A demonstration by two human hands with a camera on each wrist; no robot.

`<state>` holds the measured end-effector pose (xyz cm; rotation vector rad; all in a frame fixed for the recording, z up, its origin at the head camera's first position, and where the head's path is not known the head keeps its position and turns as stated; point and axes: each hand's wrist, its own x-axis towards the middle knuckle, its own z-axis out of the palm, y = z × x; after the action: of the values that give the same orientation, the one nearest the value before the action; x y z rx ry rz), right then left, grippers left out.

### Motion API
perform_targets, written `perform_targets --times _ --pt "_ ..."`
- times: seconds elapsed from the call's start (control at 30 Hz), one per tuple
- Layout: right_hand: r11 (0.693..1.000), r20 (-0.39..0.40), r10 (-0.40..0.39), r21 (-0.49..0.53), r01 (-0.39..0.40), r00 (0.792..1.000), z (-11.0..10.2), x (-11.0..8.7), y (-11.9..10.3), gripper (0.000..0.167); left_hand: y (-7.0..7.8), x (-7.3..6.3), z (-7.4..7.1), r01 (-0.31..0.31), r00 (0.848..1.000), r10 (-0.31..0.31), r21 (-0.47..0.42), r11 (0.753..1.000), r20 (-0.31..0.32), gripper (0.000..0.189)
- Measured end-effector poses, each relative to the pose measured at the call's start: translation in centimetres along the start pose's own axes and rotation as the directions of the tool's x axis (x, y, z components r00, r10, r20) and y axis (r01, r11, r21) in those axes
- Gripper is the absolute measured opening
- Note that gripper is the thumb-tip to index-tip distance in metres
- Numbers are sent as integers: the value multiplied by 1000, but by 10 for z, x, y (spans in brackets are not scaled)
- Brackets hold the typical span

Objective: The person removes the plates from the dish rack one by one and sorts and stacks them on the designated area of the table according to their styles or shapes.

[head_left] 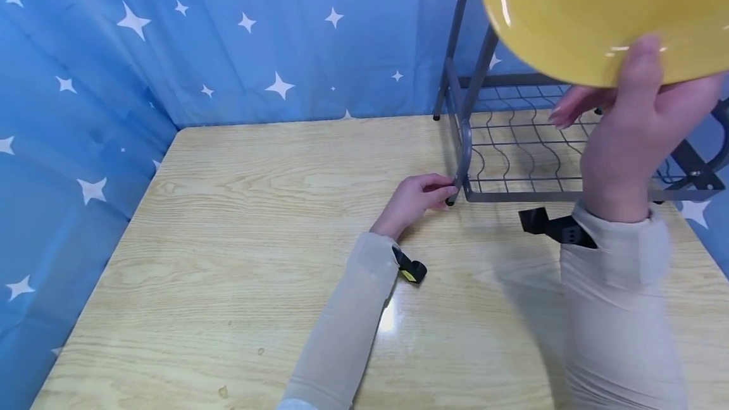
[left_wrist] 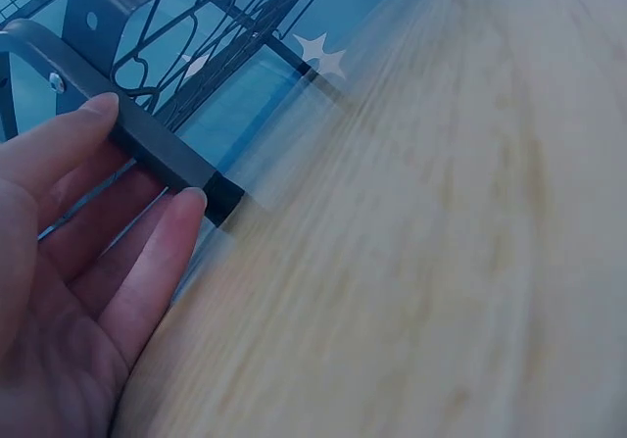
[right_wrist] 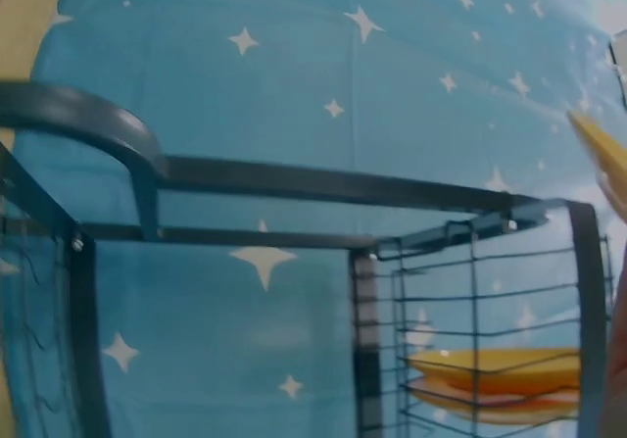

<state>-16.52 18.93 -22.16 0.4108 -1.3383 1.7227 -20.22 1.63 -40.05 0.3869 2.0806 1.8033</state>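
A glossy yellow plate (head_left: 592, 11) fills the upper right of the head view, and its top is cut off by the frame. My right hand (head_left: 629, 125) grips its lower rim, the thumb laid over the near face. Below and behind it stands a dark metal rack (head_left: 524, 196) with a wire bottom shelf. At the rack's front left foot, my left hand (head_left: 418, 201) pinches the leg; the left wrist view shows its fingertips (left_wrist: 191, 203) against the dark tube. Only a sliver of the plate (right_wrist: 602, 154) shows in the right wrist view.
Through a wire basket (right_wrist: 475, 296) high on the rack, yellow and pinkish plate-like pieces (right_wrist: 495, 360) are visible. The rack stands on a light wooden table (head_left: 256, 220). Behind hangs a blue curtain (head_left: 228, 49) with white stars.
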Motion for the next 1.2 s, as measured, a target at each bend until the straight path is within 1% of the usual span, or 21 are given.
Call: perform_targets --times 0.1,0.2,0.37,0.47,0.57,0.63,0.73,0.83,0.9,0.97,1.07,1.2 --pt "999 37 12 44 -14 999 3 -8 3 22 -4 3 2 1 1000 -1 -19 1000 3 23" --pt "996 53 38 75 -42 998 5 -17 5 20 -11 7 4 11 1000 -11 -30 999 2 23" --pt "988 47 75 132 -80 996 8 -29 5 19 -23 15 7 1 1000 -1 0 1000 -12 30" --pt "985 56 87 146 -95 995 10 -33 4 20 -25 17 8 -10 1000 10 6 1000 -13 33" --pt "982 77 101 154 -112 992 11 -35 5 19 -24 17 7 -18 1000 18 3 1000 -6 32" --pt "982 107 105 143 -120 989 12 -35 8 18 -22 15 5 -21 1000 21 7 1000 -7 31" --pt "980 147 126 133 -146 981 11 -35 16 15 -14 10 2 -19 1000 19 8 1000 -14 27" --pt "976 182 165 110 -187 969 8 -35 27 15 -5 4 0 -23 1000 23 -6 1000 -12 23" --pt "971 198 192 101 -215 961 6 -35 33 16 -1 1 -1 -29 1000 29 -21 999 -9 22" --pt "972 229 203 69 -224 952 4 -36 35 17 0 0 -2 -37 999 36 -49 998 -14 21" --pt "976 281 205 19 -219 938 5 -39 34 16 0 -1 -5 -40 999 39 -100 994 -15 22" --pt "980 333 196 -24 -200 922 7 -42 30 16 0 -4 -14 -51 998 55 -161 986 21 26"
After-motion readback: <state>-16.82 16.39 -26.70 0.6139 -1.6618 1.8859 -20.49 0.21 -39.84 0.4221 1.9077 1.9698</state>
